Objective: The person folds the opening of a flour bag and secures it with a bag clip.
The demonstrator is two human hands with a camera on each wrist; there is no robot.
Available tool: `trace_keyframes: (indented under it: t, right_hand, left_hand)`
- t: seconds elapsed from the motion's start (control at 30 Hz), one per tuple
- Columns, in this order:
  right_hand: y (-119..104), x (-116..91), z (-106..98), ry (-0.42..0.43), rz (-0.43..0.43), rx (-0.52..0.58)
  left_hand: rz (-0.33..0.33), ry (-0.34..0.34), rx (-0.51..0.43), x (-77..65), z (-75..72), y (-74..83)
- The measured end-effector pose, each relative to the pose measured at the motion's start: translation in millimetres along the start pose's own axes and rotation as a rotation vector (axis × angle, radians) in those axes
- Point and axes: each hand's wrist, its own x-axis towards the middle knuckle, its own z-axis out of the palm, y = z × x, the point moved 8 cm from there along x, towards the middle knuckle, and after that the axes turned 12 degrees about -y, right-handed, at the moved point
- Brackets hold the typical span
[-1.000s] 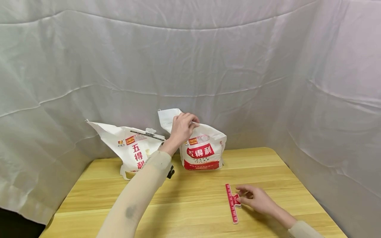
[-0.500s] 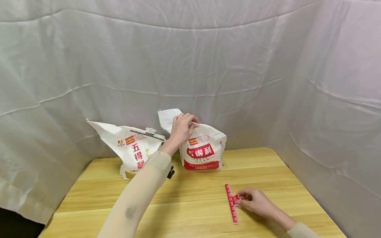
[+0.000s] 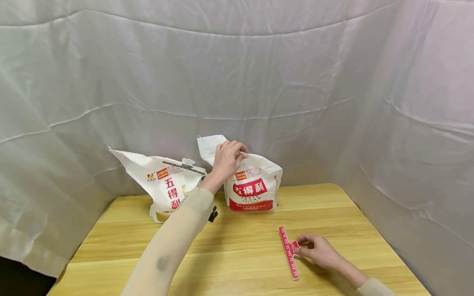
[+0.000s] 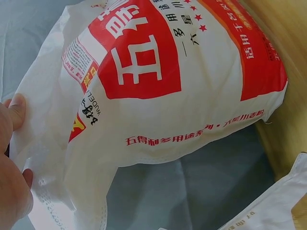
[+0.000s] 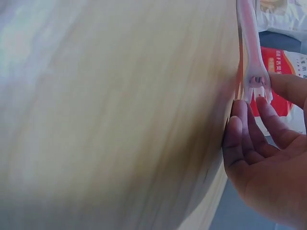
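Note:
At the back of the table my left hand (image 3: 227,158) pinches the folded top of a white flour bag (image 3: 253,189) with red print; the bag stands upright. The left wrist view shows the thumb and fingers (image 4: 18,111) on the upper part of this bag. Low on the right, my right hand (image 3: 319,250) pinches the handle of a red sealing clip (image 3: 288,251) with a long toothed bar. Side-on in the right wrist view, the clip (image 5: 256,62) sits between thumb and fingertips, close to the tabletop.
A second white flour bag (image 3: 166,183) stands to the left, a dark sealing clip (image 3: 183,166) across its top. Some small black object (image 3: 212,214) shows beside my left forearm. Grey cloth (image 3: 237,82) hangs behind the wooden table (image 3: 237,255).
My right thumb and fingers have closed on the red clip's handle, and the clip has turned slightly. The left hand and both bags stay as they were.

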Motion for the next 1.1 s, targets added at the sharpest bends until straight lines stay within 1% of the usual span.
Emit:
trace_keyframes:
  t: [0.27, 0.5, 0.57, 0.77, 0.97, 1.1]
  right_hand:
    - [0, 1, 0, -0.006, 0.013, 0.169]
    - [-2, 1, 1, -0.009, -0.017, 0.307]
    - [-3, 2, 1, -0.002, -0.025, 0.329]
    - [-8, 2, -6, 0.082, -0.032, 0.291]
    - [-11, -1, -15, 0.217, 0.025, 0.249]
    - [-14, -2, -21, 0.299, 0.035, 0.252]
  left_hand:
    - [0.003, 0.006, -0.006, 0.9, 0.3, -0.6]
    - [0.007, 0.005, -0.009, -0.3, 0.7, -0.5]
    - [0.003, 0.003, -0.011, -1.1, 0.6, -1.0]
    - [0.000, 0.002, -0.016, -2.1, 1.1, -1.6]
    - [-0.004, 0.005, -0.013, -1.8, 1.6, -2.2]
    - [-0.009, 0.000, -0.013, -2.2, 2.3, -2.1]
